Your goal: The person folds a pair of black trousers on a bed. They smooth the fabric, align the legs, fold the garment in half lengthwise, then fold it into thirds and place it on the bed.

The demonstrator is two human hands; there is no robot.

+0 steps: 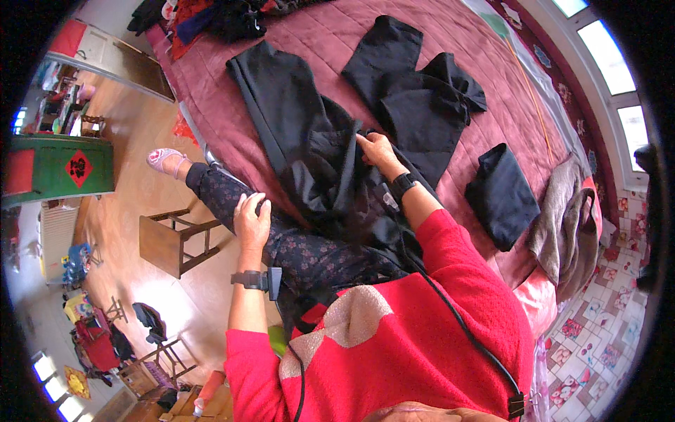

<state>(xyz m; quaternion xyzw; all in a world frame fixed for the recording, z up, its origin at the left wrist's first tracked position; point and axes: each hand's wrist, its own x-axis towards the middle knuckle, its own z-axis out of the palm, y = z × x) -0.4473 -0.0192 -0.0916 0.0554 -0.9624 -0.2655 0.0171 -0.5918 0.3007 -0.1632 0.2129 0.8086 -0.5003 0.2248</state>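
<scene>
My left hand (252, 219) lies flat on my leg in dark flowered trousers (288, 257), its fingers stretched out and nothing in it. Beside that leg, black trousers (295, 133) are spread on the pink quilt (320, 35). My right hand (377, 150) has its fingers closed at the upper right edge of these trousers; the fingertips are partly hidden by the cloth. Just beyond it, a second black garment (422, 105) lies loosely crumpled. Farther right is a folded black garment (500, 197).
A grey-brown cloth (562, 225) hangs over the bed's right side. Dark and red clothes (218, 21) are piled at the far left of the bed. On the floor to the left stands a wooden stool (165, 243), with a green cabinet (77, 165) beyond.
</scene>
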